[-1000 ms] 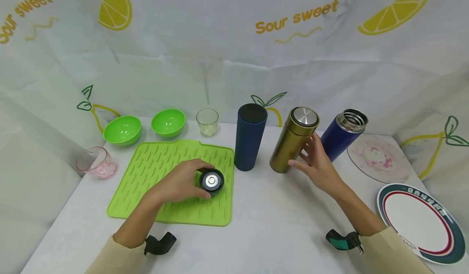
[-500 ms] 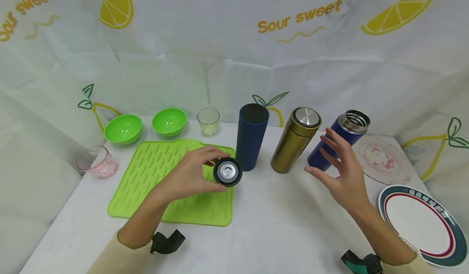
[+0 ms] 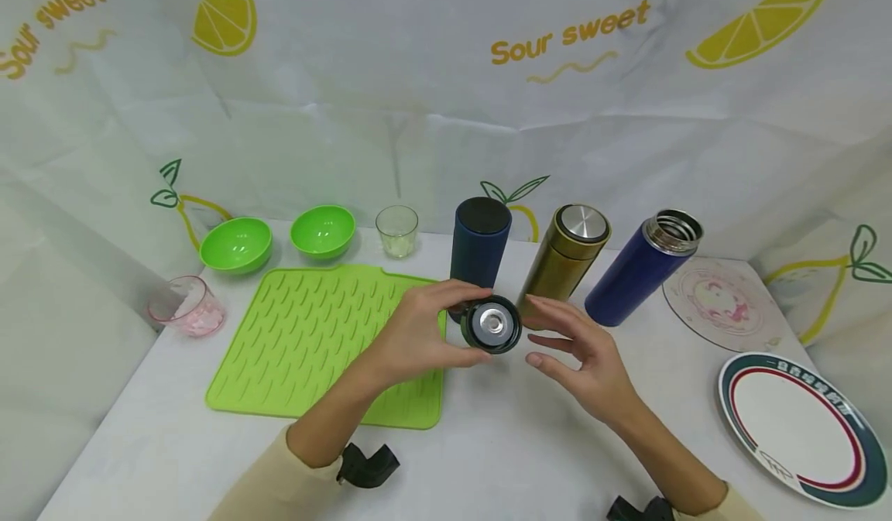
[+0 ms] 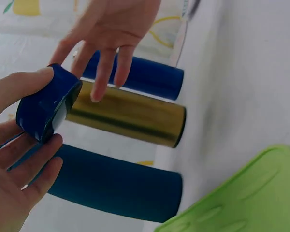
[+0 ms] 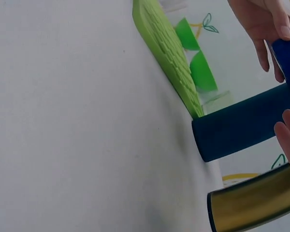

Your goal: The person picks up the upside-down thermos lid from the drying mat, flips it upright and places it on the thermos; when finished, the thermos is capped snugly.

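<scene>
My left hand (image 3: 414, 334) pinches a blue bottle lid (image 4: 41, 104) between thumb and fingers. In the head view the metal underside of the lid (image 3: 493, 324) faces me, held above the table. My right hand (image 3: 588, 362) is just right of the lid, fingers spread and a small gap away. Behind it stands the open blue thermos (image 3: 630, 273), its steel mouth uncovered. A gold thermos (image 3: 566, 262) with a steel-topped lid stands behind my right fingers. Farther left, the dark blue tumbler (image 3: 479, 246) has its lower part hidden by my left hand and the lid.
A green drying mat (image 3: 313, 335) lies at left. Behind it are two green bowls (image 3: 235, 245) (image 3: 323, 231) and a clear glass (image 3: 396, 233). A pink glass (image 3: 191, 308) is at far left. On the right lie a white plate (image 3: 794, 420) and a round pink-patterned mat (image 3: 714, 300).
My left hand has lifted the lid from over the mat and carried it right. My right hand has left the gold thermos, swung right past the blue one, then come back toward the lid.
</scene>
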### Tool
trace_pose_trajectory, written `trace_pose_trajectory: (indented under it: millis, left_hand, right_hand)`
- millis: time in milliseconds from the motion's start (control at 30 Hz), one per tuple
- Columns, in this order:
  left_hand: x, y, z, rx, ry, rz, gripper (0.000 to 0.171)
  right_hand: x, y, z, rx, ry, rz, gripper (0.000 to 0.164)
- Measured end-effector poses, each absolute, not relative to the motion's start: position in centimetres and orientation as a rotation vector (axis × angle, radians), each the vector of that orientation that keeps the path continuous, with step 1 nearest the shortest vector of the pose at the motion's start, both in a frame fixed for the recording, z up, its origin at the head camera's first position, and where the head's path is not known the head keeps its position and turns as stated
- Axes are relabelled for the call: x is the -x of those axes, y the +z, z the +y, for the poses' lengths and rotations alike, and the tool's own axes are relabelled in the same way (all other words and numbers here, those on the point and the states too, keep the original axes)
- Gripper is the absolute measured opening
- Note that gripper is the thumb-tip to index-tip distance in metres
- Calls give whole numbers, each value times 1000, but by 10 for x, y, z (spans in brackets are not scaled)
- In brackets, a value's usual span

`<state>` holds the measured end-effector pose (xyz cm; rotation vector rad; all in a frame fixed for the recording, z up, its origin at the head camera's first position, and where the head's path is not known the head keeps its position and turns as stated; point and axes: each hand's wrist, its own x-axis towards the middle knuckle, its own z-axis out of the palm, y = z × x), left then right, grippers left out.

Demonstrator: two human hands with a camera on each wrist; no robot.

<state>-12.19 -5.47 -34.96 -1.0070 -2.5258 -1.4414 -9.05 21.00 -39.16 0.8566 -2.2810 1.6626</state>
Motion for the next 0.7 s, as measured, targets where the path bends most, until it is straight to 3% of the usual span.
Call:
trace_pose_trajectory:
  millis: [267, 700]
  left_hand:
    - [120, -364, -47, 1026, -1496, -2533, 65]
    - [122, -367, -45, 1056, -1536, -2547, 66]
  right_hand:
    - [91, -403, 199, -881, 1816, -2239, 45]
    - [94, -400, 199, -844, 1805, -2230, 43]
